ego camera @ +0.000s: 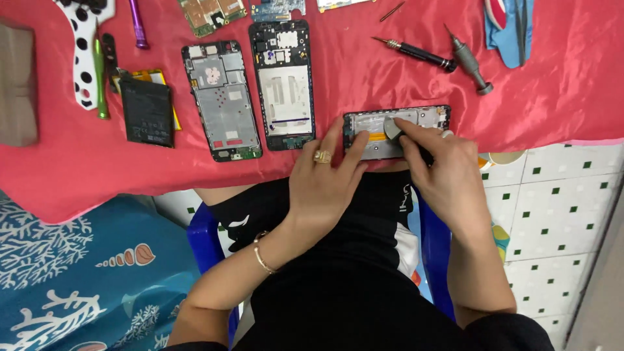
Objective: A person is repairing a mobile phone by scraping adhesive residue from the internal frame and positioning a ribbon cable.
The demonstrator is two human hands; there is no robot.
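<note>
1. A phone frame (396,133) lies at the near edge of the desk (552,97), on red cloth; it is pinned by the left hand (325,182), fingers flat, nothing clasped.
2. A grey pick (392,128) is pinched in the right hand (442,169) against the frame.
3. The frame is judged light, thin, fragile, apt to slide on the cloth; it is best held by its side rails.

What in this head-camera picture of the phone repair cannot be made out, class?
- Phone frame, head view: near edge covered by both hands.
- Grey tool: its shape is hidden under the right hand.
- Circuit boards: cut off by the top edge.
- Blue item: cut off at the top.
</note>
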